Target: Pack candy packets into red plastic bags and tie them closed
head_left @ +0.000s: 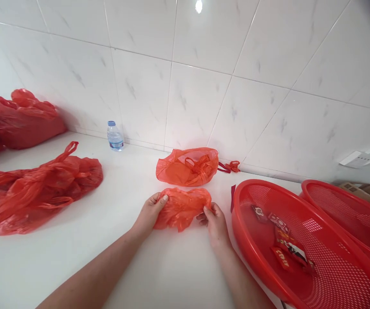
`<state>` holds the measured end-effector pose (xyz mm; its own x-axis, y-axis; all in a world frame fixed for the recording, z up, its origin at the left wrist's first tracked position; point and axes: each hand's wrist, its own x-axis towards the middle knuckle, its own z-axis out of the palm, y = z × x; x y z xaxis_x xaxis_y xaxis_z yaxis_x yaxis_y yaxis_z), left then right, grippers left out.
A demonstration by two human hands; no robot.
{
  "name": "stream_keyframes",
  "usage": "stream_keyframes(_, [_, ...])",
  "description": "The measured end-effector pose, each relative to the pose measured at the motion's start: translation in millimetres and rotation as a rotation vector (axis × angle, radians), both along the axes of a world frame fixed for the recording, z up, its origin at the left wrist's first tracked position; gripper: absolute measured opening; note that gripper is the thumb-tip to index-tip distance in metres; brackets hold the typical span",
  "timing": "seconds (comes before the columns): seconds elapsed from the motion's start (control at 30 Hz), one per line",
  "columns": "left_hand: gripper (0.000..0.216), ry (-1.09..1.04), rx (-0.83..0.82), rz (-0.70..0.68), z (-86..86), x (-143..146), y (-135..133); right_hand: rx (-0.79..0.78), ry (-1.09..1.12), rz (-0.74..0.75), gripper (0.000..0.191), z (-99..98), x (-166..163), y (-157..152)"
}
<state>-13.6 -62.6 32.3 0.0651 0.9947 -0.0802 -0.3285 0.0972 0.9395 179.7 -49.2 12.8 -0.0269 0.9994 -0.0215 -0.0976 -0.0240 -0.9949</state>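
A thin red plastic bag [181,208] is stretched between my two hands just above the white tabletop [133,180]. My left hand [151,210] pinches its left end, thumb on top. At the opposite end my right hand [215,219] grips the edge between thumb and fingers. The bag looks crumpled, with a ragged lower edge. Right behind it lies another red plastic bag [172,169], spread out against the wall side, with bunched plastic in its middle.
On the right stand a red plastic basket [252,244] holding several small snack packets [281,240] and a second red basket [333,193]. To the left are a pile of red bags [43,189], a full red bag [27,124] and a water bottle [115,137]. A tiled wall [201,103] rises behind.
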Motion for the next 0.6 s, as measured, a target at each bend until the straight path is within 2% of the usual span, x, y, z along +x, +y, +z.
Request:
stream_keyframes(0.1, [0.034, 0.007, -0.025, 0.15, -0.2, -14, 8, -0.016, 0.078, -0.09, 0.032, -6.4, 14, 8])
stream_keyframes(0.2, [0.032, 0.025, -0.003, 0.215, 1.7, -24, 11, -0.026, 0.123, -0.113, 0.028, -9.7, 17, 11])
stream_keyframes(0.4, [0.023, 0.159, 0.123, 0.202, 4.5, -28, 10, -0.063, 0.325, -0.173, 0.033, -8.6, 18, 15])
stream_keyframes(0.5, [0.017, 0.183, 0.159, 0.225, 0.2, -24, 9, -0.091, 0.446, -0.153, 0.035, -6.8, 22, 16])
stream_keyframes(0.6, [0.013, 0.22, 0.206, 0.262, -5.9, -15, 7, -0.122, 0.441, -0.103, 0.032, -4.6, 22, 14])
